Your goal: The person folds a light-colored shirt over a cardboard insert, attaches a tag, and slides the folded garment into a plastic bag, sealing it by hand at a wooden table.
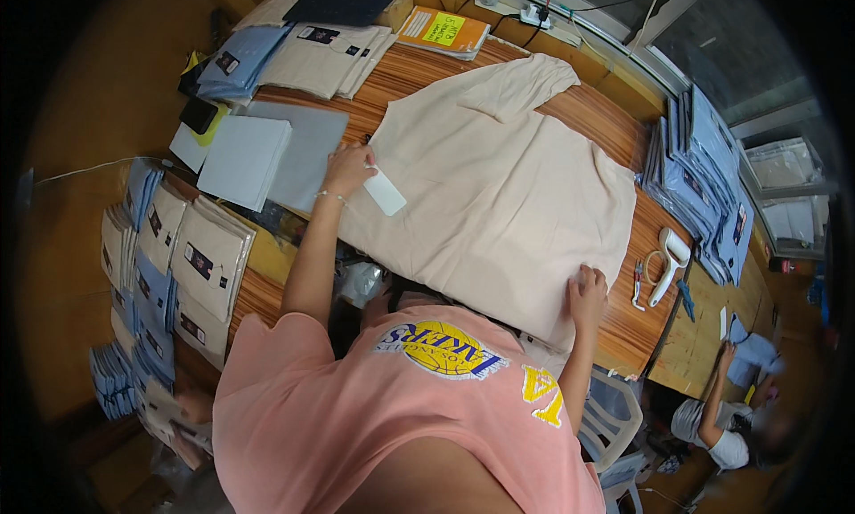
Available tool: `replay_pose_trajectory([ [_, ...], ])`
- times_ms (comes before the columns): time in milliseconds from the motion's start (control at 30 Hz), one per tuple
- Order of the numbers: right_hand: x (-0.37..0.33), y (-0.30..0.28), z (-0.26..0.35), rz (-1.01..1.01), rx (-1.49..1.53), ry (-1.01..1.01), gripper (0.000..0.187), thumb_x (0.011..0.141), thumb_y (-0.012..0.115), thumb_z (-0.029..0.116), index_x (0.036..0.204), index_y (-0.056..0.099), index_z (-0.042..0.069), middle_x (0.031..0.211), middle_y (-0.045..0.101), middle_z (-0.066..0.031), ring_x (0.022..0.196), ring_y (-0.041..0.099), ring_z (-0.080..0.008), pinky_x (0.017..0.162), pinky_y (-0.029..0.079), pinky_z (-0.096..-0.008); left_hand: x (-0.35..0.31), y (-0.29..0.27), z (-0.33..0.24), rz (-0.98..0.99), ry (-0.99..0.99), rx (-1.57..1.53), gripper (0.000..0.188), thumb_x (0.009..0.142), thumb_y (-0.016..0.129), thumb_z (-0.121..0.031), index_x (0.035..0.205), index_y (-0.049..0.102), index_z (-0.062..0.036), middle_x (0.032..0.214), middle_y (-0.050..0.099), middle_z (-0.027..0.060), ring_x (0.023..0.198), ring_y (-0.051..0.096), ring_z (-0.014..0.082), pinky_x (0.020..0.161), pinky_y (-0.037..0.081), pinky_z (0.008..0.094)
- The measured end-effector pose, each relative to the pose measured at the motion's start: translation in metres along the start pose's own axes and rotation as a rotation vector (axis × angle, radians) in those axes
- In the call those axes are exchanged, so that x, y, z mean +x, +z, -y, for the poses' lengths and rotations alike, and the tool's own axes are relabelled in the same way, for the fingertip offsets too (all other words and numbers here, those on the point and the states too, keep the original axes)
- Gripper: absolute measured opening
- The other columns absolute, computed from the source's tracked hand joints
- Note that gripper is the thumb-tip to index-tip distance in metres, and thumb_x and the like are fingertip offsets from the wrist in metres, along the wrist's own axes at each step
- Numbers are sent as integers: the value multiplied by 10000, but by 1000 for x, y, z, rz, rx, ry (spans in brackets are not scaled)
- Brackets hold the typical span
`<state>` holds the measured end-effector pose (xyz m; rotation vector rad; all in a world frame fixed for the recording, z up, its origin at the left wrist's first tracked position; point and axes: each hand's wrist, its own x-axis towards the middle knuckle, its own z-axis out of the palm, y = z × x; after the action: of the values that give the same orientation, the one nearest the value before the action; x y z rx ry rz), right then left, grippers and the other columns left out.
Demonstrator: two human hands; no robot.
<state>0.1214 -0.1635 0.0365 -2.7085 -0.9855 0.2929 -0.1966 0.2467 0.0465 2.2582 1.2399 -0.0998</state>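
Observation:
A cream long garment (499, 202) lies spread on the wood-grain table, with a sleeve folded over at its far end. My left hand (347, 168) is at the garment's left edge, its fingers closed around the top of a blank white tag (385, 191), which lies over the cloth. At the garment's near right corner, my right hand (587, 293) rests on the fabric with its fingers bent and slightly apart. What lies under its fingertips, other than cloth, does not show.
Packed blue shirts (699, 184) are piled at the right, near a white lint roller (670, 263) and small cutters (638, 285). White boards (245, 162) and folded cream garments (312, 60) sit at the left. More packed stacks (209, 256) stand lower left. A co-worker (721, 416) handles blue cloth at far right.

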Motion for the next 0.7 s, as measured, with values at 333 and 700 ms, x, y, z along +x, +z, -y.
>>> replay_pose_trajectory([
  [333,83,-48,24,245,-110,-99,337,819,567,283,1116,576,123,1122,542,-140,1031,522,-336,788,451,-462,19,-39,-37,-437,-68,194,272,856,534,-261,882,654,-18,1114,534,157,1123,434,333,896,352,517],
  [700,231,25,24,-343,-58,-251,457,878,512,347,1228,472,56,1265,450,-183,1184,411,-351,963,326,-482,163,18,-53,-572,109,116,215,892,482,-273,915,547,-70,917,617,127,862,578,332,722,454,434],
])
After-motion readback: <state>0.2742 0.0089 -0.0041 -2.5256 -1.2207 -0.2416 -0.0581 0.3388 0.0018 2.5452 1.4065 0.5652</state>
